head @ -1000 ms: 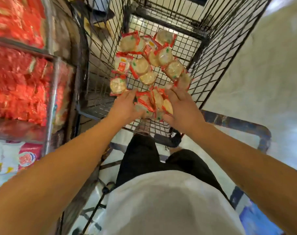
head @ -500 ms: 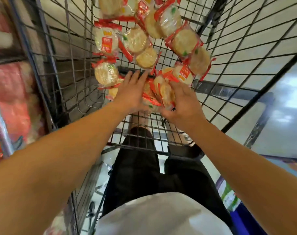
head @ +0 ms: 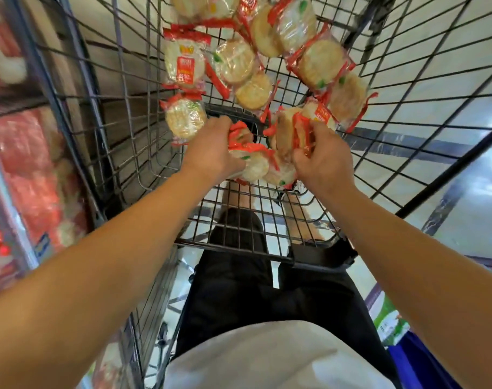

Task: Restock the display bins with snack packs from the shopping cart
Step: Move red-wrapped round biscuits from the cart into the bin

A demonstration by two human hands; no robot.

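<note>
Head view: left hand (head: 211, 153) and right hand (head: 323, 161) each clutch snack packs (head: 253, 161) in shopping cart (head: 121, 113). Packs likely light, crinkly, slippery, brittle inside; grip sealed edges.

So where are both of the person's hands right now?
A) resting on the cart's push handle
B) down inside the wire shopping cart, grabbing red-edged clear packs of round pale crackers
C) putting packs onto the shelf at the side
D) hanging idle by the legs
B: the left hand and right hand each grip red-edged clear cracker packs inside the dark wire shopping cart, with more packs lying beyond them.
</note>
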